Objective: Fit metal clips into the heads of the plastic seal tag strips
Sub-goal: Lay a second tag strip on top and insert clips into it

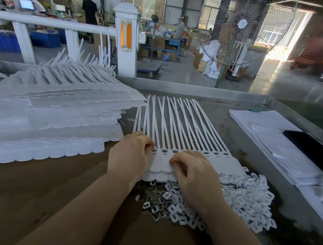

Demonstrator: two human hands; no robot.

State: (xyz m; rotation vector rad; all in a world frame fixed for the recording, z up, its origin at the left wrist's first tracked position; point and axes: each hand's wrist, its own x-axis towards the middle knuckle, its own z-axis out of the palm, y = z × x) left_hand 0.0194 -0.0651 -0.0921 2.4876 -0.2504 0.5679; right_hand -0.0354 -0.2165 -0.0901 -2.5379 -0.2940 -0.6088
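A joined row of white seal tag strips (177, 127) lies flat on the counter (59, 187) straight ahead of the person, tails fanned away toward the far rim, heads (217, 154) lined up nearest the body. Both hands sit on the near-left end of that row. The left hand (130, 156) has its fingers curled down over the first heads; whether it pinches a clip or only steadies the sheet cannot be told. The right hand (193, 170) is just beside it, fingertips bent onto the flat tag part below the heads, and what it holds, if anything, is hidden too.

Below the wrists lies the loose supply: bare metal clips (153, 204) to the left, a larger heap of white plastic caps (247, 198) to the right. A tall stack of more strip sheets (47, 113) waits on the left, and papers (271, 138) with a dark phone (313, 147) lie at the right.

The step in hand looks like seating a clip at the left end of the row, with most heads to the right seemingly not yet attended. The next move likely calls for picking a single clip from the pile, turning it to match the slot, and pressing it square into the neighbouring head while the other hand keeps the sheet from sliding
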